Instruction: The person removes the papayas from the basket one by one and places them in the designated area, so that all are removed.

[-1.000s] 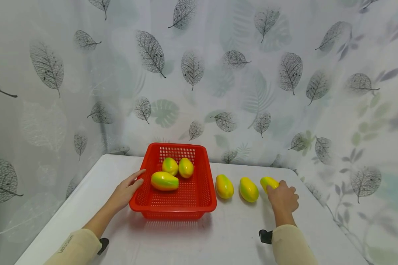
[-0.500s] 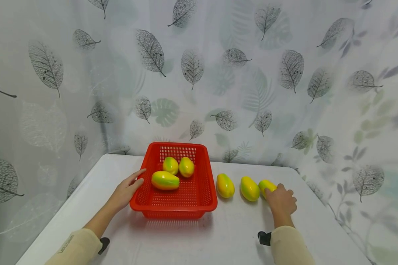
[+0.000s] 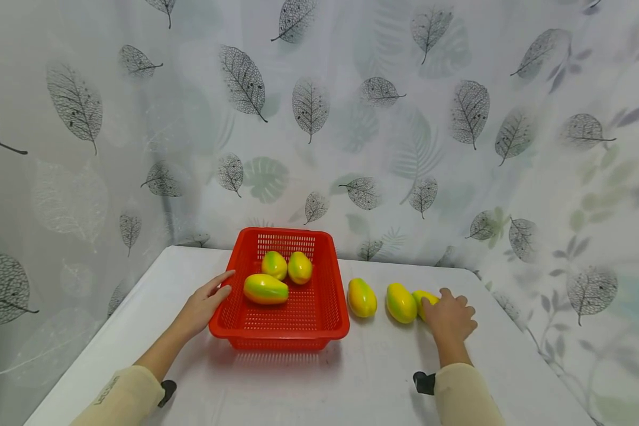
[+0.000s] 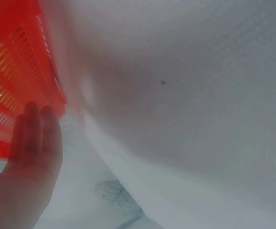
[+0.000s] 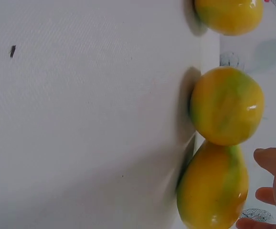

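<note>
A red plastic basket (image 3: 282, 328) holds 3 yellow-green mangoes, among them a mango (image 3: 265, 289) lying on its side. My left hand (image 3: 199, 305) rests at the basket's left rim with its fingers extended. On the table to the basket's right lie a near mango (image 3: 362, 298), a middle mango (image 3: 402, 303) and an end mango (image 3: 423, 300). Over the end mango, partly covering it in the head view, is my right hand (image 3: 449, 319). The right wrist view shows its fingertips (image 5: 264, 155) apart from the end mango (image 5: 213, 188), which touches the middle mango (image 5: 227, 106).
The white-covered table (image 3: 373, 378) meets a leaf-printed curtain (image 3: 319, 130) at the back and sides. Dark straps with a black mount (image 3: 425, 383) sit at each wrist, below beige sleeves.
The end mango has moved left, up against the middle mango. My right hand went left slightly with it, and its fingers have since loosened. The left hand has stayed at the basket.
</note>
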A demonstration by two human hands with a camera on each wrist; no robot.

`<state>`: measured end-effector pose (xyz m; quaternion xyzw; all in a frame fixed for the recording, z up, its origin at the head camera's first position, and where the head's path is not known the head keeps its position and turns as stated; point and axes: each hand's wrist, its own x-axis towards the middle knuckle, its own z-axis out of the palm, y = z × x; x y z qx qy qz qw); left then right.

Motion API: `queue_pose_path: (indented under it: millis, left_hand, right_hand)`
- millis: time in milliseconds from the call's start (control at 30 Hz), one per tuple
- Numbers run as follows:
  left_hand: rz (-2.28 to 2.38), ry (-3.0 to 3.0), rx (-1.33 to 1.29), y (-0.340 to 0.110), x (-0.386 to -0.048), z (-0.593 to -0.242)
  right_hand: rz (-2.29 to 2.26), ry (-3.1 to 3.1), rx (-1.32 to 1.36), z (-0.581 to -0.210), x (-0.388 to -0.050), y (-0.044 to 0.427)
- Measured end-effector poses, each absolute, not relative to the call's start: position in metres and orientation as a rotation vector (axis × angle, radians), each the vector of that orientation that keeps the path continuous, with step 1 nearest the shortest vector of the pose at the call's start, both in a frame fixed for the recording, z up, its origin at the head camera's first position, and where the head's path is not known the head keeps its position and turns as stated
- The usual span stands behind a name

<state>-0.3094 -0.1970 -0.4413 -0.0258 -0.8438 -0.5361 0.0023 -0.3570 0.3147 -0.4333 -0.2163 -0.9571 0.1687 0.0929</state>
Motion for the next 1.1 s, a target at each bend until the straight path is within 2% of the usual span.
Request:
queue_pose_path:
  millis: [267, 1100]
  left_hand:
    - [-1.674, -2.654, -0.079, -0.196, -0.308, -0.439]
    - [-1.661, -2.66, -0.075, -0.196, -0.309, -0.441]
  right_hand:
    - [0.493, -2.77, -0.522, -0.425, -0.364, 0.3]
    - [0.677, -2.682, -0.108, -0.381, -0.377, 0.203]
